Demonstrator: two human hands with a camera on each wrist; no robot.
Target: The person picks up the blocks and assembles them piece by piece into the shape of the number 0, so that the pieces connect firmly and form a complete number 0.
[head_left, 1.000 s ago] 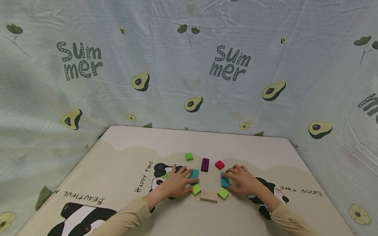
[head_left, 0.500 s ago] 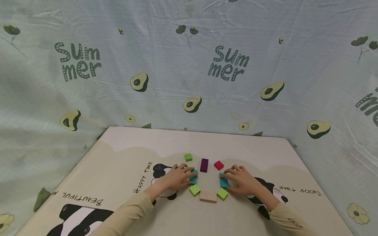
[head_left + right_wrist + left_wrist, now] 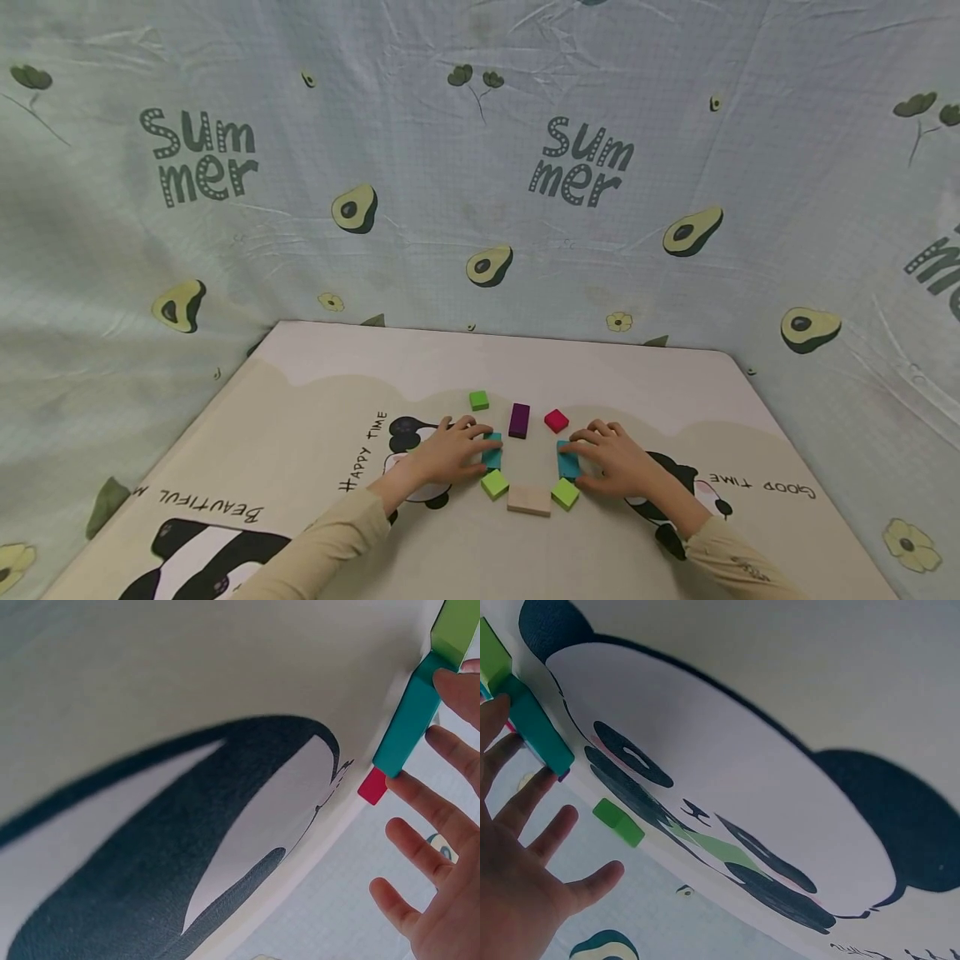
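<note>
Two teal blocks lie in the head view, one at each side of a loose ring of toy blocks. My left hand [image 3: 447, 452] pinches the left teal block [image 3: 492, 454] by its ends, thumb at the near end and a finger at the far end; its other fingers are spread. Likewise my right hand [image 3: 617, 457] holds the right teal block [image 3: 568, 461] between thumb and fingertips. Just nearer, a lime green block [image 3: 495, 484] meets the left teal block's end, and another lime green block [image 3: 565, 493] the right one's. Between these two lies a plain wooden block [image 3: 528, 500].
Beyond the hands, a purple block [image 3: 519, 421], a red block [image 3: 556, 421] and a green block [image 3: 479, 401] lie apart on the panda-print table [image 3: 450, 567]. A curtain [image 3: 420, 150] printed with avocados hangs behind the table's far edge.
My left hand's raised index finger has come down and its fingers have drawn together around the left teal block. The right hand stays on its block. The view has shifted slightly.
</note>
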